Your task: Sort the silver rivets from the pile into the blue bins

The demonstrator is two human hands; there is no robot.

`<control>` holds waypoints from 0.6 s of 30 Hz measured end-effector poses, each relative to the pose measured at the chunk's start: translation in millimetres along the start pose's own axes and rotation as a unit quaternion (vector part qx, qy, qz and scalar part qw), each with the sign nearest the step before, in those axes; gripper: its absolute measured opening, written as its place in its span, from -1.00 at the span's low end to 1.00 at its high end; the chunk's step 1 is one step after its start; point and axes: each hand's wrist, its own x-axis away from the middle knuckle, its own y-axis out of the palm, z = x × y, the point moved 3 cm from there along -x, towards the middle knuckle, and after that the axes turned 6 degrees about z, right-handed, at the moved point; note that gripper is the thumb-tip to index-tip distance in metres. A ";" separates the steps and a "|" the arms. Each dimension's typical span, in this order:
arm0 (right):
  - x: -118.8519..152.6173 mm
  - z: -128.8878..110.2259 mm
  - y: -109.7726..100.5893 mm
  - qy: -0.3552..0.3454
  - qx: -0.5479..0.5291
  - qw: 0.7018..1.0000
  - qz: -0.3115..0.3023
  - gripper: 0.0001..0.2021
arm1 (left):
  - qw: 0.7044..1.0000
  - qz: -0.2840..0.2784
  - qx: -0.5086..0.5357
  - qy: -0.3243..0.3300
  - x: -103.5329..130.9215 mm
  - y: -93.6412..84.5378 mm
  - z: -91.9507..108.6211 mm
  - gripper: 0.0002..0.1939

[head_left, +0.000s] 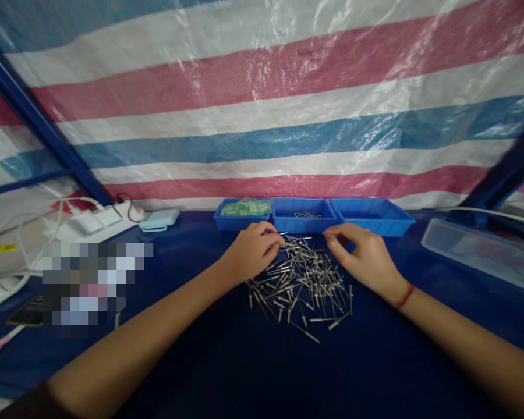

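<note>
A loose pile of silver pop rivets (305, 279) lies on the dark blue table. My left hand (251, 253) is at the pile's upper left edge, its fingers curled and the thumb near the index finger; what they pinch, if anything, is too small to tell. At the upper right of the pile is my right hand (364, 259), thumb and index fingertips close together, with any held item not distinguishable. Behind the pile stand three blue bins: the left bin (240, 223) holds a green and clear plastic bag, the middle bin (283, 222) some rivets, and the right bin (371, 228) shows no contents.
A clear plastic lid or tray (480, 253) lies on the right. On the left are a white power strip (91, 224) with cables, a light blue case (159, 220) and a dark phone (28, 311), beside a pixelated area. A striped sheet (262, 139) hangs behind.
</note>
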 end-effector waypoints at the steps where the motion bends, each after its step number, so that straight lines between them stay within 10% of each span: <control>1: 0.3 0.1 0.1 0.002 -0.004 1.000 0.001 -0.87 | 1.000 -0.021 -0.005 0.013 -4.1 2.4 -0.4 -0.79; 18: 4.1 -3.5 5.8 0.054 -0.067 0.996 -0.025 -0.85 | 0.996 -0.021 0.025 0.082 -8.5 17.1 14.4 -0.89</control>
